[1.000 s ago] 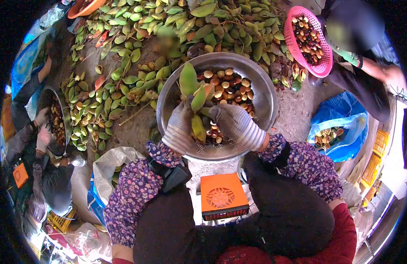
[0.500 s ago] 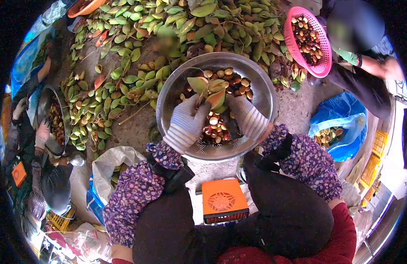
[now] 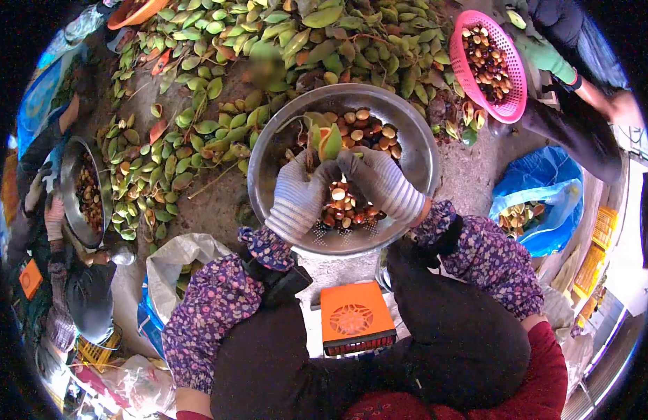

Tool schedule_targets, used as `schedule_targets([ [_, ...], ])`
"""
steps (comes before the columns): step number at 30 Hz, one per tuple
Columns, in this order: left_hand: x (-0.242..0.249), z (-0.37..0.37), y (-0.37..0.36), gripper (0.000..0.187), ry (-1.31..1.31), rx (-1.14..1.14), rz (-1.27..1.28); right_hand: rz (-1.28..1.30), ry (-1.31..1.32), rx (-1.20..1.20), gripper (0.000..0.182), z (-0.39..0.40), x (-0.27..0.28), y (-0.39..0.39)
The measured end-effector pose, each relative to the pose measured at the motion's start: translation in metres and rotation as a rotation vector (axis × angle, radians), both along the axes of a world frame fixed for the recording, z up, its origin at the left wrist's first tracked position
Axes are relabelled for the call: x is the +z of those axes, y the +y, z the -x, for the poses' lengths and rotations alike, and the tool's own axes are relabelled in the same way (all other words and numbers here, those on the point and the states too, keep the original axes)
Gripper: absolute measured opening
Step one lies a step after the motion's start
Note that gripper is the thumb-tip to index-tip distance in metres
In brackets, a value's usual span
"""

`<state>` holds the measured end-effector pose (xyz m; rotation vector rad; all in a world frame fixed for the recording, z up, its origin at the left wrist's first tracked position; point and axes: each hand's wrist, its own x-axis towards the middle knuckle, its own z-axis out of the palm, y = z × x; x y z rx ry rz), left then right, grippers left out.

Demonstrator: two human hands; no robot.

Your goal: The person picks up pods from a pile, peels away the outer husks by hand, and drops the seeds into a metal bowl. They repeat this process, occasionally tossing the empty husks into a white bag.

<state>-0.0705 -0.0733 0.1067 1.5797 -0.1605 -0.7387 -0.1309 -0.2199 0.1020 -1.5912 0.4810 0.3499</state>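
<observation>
My left hand [image 3: 298, 194], in a striped white-and-blue glove with a grey palm, is closed round a small bunch of green seed pods [image 3: 329, 142]. One pod is split and shows an orange inner face. My right hand [image 3: 381, 180], gloved alike, pinches at the pods' lower end, its fingertips against the left thumb. Both hands are above a perforated metal basin [image 3: 268, 133] between my knees. In the basin lie many dark brown seeds with cream ends [image 3: 348, 210]. What exactly the right fingertips grip is partly hidden.
A large heap of green pods [image 3: 219, 91] covers the ground ahead. A pink basket [image 3: 518, 87] of seeds stands front right, beside a co-worker's green glove [image 3: 546, 56]. At right is a blue bag [image 3: 527, 171]; at left, another worker's metal basin [image 3: 71, 168]. A pale sack [image 3: 177, 250] sits near my left knee.
My right hand has moved left to meet the left one at the pods, which have turned more upright. The co-worker at right has leaned back, and a green glove now shows by the pink basket.
</observation>
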Motion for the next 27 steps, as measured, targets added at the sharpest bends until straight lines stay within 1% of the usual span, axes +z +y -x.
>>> schedule_targets([
  [2,0.005,0.003,-0.005,0.027,-0.024,0.024,0.028,-0.070,-0.024,-0.070,0.026,-0.001,-0.012,0.002],
  [3,0.006,0.004,-0.007,0.027,-0.048,0.049,0.056,-0.070,-0.023,-0.069,0.026,0.002,-0.016,0.001],
  [5,0.004,0.004,-0.007,0.026,-0.044,0.053,0.052,0.079,-0.137,-0.065,0.024,0.000,-0.003,0.004],
  [6,0.003,0.004,-0.007,0.026,-0.040,0.057,0.047,0.078,-0.136,-0.063,0.024,-0.001,0.002,0.005],
  [8,0.001,0.003,-0.006,0.026,-0.040,0.076,0.031,0.285,-0.339,-0.014,0.022,-0.005,0.009,0.006],
  [9,0.001,0.003,-0.005,0.026,-0.041,0.094,0.016,0.272,-0.388,-0.034,0.021,-0.007,0.009,0.007],
  [13,0.008,0.001,-0.004,0.026,-0.049,0.091,0.020,0.319,-0.430,0.000,0.020,-0.009,0.018,0.007],
  [15,0.005,0.003,-0.003,0.025,0.037,0.093,0.046,0.449,-0.453,0.093,0.020,-0.003,0.012,0.005],
  [16,0.002,0.004,-0.002,0.025,0.037,0.095,0.047,0.450,-0.453,0.095,0.020,0.000,0.008,0.006],
  [18,-0.004,0.004,0.000,0.024,0.168,0.104,0.092,0.482,-0.539,0.047,0.023,0.005,0.001,0.009],
  [20,-0.005,0.003,0.001,0.025,0.141,0.090,0.080,0.475,-0.560,0.048,0.024,0.007,-0.001,0.007],
  [22,-0.008,0.002,0.004,0.025,0.113,0.076,0.069,0.305,-0.318,0.114,0.023,0.005,-0.003,0.005],
  [24,-0.014,-0.003,0.012,0.026,-0.095,-0.026,-0.015,-0.092,-0.376,0.017,0.033,0.003,-0.009,0.004],
  [25,-0.014,-0.005,0.015,0.029,0.007,-0.017,-0.017,-0.485,-0.102,-0.106,0.039,0.001,-0.004,0.006],
  [26,-0.021,-0.013,0.019,0.029,0.003,-0.014,-0.022,-0.570,0.094,-0.030,0.042,-0.004,0.029,-0.002],
  [27,-0.030,-0.028,0.025,0.030,-0.428,-0.007,-0.057,-0.498,0.215,-0.176,0.041,-0.004,0.028,-0.005],
])
